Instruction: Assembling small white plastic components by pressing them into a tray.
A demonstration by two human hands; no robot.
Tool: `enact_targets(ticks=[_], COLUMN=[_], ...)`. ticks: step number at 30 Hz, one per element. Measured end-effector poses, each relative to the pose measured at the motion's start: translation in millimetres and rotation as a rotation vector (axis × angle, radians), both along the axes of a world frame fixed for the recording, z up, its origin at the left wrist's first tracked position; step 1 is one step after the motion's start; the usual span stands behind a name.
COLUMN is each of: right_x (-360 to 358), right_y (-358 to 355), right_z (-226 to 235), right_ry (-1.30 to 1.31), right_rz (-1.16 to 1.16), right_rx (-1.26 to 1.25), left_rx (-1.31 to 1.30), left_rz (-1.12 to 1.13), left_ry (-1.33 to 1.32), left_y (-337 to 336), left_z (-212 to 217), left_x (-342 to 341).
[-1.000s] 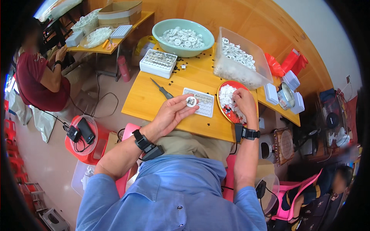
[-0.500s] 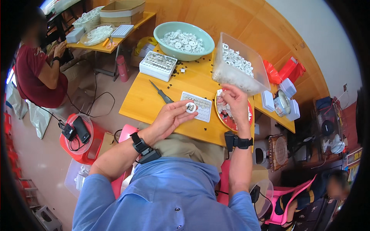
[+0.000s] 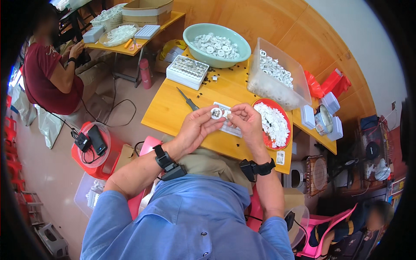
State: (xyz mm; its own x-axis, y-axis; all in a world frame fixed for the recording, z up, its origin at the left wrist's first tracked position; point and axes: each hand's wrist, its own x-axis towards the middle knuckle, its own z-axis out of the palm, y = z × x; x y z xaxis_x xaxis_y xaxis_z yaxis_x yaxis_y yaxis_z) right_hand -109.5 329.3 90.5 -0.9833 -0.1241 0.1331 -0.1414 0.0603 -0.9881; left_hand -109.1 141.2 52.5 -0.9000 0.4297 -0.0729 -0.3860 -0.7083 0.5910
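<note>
Between the fingers of my left hand is a round white plastic housing with small metal parts inside. My right hand pinches a small white plastic piece right beside the housing; whether they touch I cannot tell. Under both hands lies a white tray of small round parts, mostly hidden. To the right of my right hand, a red plate carries a heap of small white plastic pieces. A dark-handled screwdriver rests on the table beyond my left hand.
At the back of the yellow table stand a stack of white trays, a green basin of round white parts and a clear bin of white parts. A person sits at another table, far left. Small black pieces lie scattered.
My right hand has moved left from above the red plate to the housing, now with a small white piece in its fingers. My left hand still holds the housing.
</note>
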Motion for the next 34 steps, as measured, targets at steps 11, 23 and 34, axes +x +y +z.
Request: enact_targets(ticks=[11, 23, 34], right_x=[7.9, 10.0, -1.9], right_y=[3.6, 3.2, 56.2], right_z=[-22.1, -14.1, 16.0], right_ry=[0.034, -0.017, 0.041], right_rz=[0.025, -0.017, -0.216], right_rx=[-0.052, -0.049, -0.151], left_rx=[0.018, 0.011, -0.178], left_rz=[0.005, 0.048, 0.042], left_ry=[-0.009, -0.031, -0.014], left_y=[-1.2, -3.4, -2.8], left_z=[1.8, 5.7, 2.0], left_x=[0.3, -1.1, -6.0])
